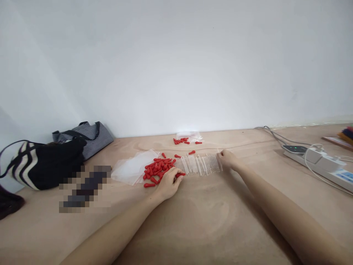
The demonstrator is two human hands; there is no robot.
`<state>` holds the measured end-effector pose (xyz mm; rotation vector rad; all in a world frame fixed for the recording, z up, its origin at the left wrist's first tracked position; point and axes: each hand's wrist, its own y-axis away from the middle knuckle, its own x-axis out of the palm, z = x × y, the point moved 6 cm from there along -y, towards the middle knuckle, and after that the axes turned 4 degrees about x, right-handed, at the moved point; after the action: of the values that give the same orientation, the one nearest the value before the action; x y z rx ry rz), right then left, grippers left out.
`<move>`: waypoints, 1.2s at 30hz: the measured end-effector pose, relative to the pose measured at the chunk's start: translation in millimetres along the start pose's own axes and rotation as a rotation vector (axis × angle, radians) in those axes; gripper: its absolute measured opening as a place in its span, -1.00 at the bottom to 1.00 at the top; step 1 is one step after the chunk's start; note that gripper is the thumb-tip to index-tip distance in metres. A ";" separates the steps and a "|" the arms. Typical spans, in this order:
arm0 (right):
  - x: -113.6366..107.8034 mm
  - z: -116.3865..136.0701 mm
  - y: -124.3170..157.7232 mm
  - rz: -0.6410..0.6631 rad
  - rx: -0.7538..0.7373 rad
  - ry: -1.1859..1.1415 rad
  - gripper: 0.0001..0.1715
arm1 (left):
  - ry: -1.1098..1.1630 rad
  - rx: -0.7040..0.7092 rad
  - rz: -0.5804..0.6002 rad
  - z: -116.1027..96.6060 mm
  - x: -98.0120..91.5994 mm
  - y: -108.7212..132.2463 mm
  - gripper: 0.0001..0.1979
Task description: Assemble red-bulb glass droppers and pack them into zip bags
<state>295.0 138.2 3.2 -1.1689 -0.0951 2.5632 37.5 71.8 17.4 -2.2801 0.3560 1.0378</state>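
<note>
Between the finger and thumb of my left hand (169, 183) is a red rubber dropper bulb (180, 174), its narrow end pointing right. That hand rests at the right edge of a heap of similar red bulbs (158, 165). A row of thin clear tubes (198, 165) lies side by side on the table to the right of the heap. My right hand (228, 160) is closed in a pinch at the row's right end, on a clear tube (218, 151) that is partly hidden by the fingers. A few loose bulbs (192, 152) lie behind the row.
Clear plastic bags (129, 168) lie left of the heap. Farther back, a small bag (189, 135) lies by more bulbs and thin tubes. Fabric bags (93, 138) and a blurred dark object (89, 187) are at left. A power strip (325, 163) with cables sits at right.
</note>
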 end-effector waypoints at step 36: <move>36.1 77.5 122.2 0.125 -0.637 -0.054 -0.87 | 0.097 0.054 0.019 -16.1 5.9 2.5 -0.85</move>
<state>183.1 39.5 5.1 -1.3351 -0.9349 2.7596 49.7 59.8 20.2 -2.2876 0.4409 0.9177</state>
